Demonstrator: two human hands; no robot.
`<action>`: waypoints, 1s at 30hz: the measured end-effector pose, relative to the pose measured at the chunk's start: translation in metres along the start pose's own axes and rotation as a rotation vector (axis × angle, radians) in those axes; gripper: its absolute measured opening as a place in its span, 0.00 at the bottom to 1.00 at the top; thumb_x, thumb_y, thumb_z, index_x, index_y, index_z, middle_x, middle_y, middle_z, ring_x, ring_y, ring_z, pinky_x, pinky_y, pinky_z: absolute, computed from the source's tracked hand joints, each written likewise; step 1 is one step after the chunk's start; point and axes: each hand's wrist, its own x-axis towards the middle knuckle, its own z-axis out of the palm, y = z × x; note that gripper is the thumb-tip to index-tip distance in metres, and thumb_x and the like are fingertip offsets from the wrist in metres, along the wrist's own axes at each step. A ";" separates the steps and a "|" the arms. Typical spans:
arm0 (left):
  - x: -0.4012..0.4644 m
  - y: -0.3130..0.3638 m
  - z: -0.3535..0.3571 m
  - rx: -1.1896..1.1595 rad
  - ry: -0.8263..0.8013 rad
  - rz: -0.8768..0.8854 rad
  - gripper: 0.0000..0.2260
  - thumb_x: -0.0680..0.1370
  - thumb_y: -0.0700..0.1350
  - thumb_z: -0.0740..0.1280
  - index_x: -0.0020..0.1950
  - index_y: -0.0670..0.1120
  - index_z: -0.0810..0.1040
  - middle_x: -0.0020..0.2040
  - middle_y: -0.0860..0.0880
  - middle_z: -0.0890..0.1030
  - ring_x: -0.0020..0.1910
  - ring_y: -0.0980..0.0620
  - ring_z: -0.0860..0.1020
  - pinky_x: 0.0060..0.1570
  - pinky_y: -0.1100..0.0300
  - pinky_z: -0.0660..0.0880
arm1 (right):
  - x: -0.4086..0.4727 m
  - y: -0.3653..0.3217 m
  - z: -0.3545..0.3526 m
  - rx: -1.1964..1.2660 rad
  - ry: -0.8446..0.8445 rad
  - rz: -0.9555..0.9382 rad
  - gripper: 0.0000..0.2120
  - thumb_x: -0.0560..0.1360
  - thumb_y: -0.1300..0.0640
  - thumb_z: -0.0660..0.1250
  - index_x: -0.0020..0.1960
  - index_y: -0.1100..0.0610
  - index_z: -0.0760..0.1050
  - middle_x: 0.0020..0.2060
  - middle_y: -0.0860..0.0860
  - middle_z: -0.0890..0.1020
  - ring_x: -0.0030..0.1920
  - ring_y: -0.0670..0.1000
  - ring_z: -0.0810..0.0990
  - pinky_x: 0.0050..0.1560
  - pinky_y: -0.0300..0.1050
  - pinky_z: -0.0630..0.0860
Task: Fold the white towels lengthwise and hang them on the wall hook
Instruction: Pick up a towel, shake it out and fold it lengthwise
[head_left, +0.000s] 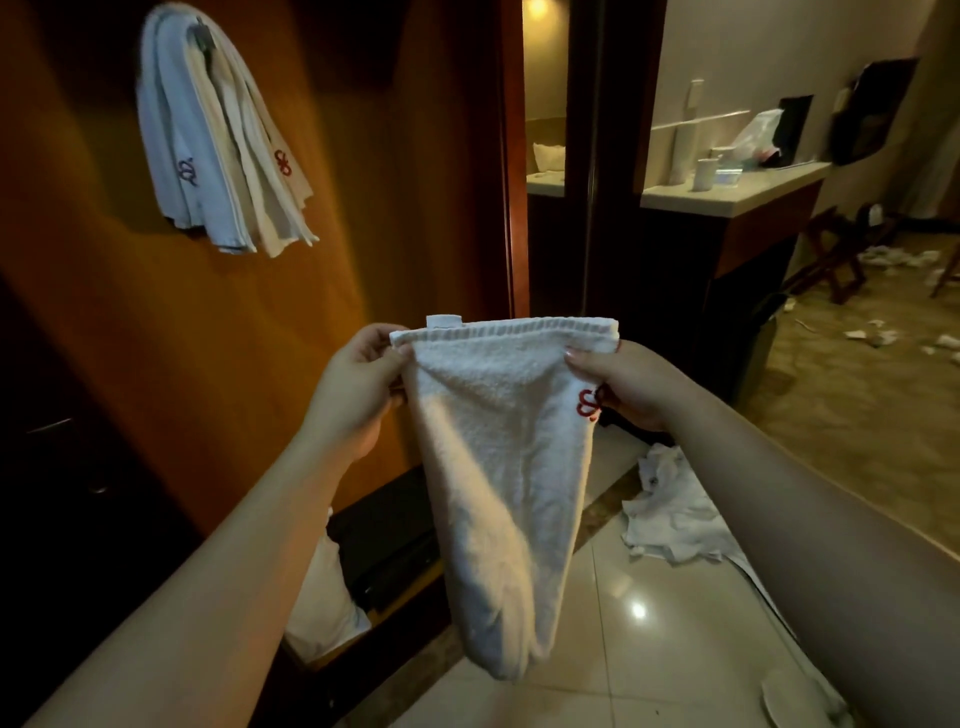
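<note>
A white towel with a red embroidered logo hangs in front of me, folded and tapering downward. My left hand pinches its top left corner and my right hand pinches its top right corner beside the logo. Up on the wooden wall at the upper left, the wall hook carries several folded towels, white and cream, draped over it and mostly hiding it.
More white towels lie crumpled on the tiled floor at the right. A white cloth sits low by the wall. A counter with cups and bottles stands at the back right. Paper scraps litter the carpet beyond.
</note>
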 end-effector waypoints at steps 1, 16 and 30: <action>-0.002 -0.005 0.004 0.002 0.032 -0.007 0.06 0.82 0.41 0.65 0.51 0.50 0.80 0.50 0.51 0.82 0.53 0.48 0.81 0.55 0.46 0.79 | -0.001 0.001 0.001 0.000 0.014 0.009 0.17 0.72 0.46 0.73 0.55 0.56 0.84 0.54 0.57 0.86 0.55 0.59 0.85 0.64 0.62 0.77; -0.078 -0.077 0.057 0.194 0.369 0.015 0.05 0.82 0.52 0.64 0.55 0.60 0.77 0.43 0.57 0.83 0.40 0.60 0.81 0.34 0.64 0.73 | -0.048 0.058 0.080 -0.402 0.453 0.024 0.12 0.82 0.45 0.60 0.47 0.49 0.78 0.37 0.49 0.83 0.36 0.46 0.80 0.30 0.39 0.71; -0.072 -0.070 0.037 0.231 0.293 0.032 0.07 0.84 0.48 0.60 0.49 0.59 0.74 0.47 0.54 0.80 0.47 0.52 0.79 0.40 0.56 0.71 | -0.054 0.056 0.050 -0.320 0.387 0.093 0.19 0.83 0.45 0.61 0.63 0.57 0.79 0.51 0.56 0.85 0.52 0.56 0.84 0.60 0.56 0.79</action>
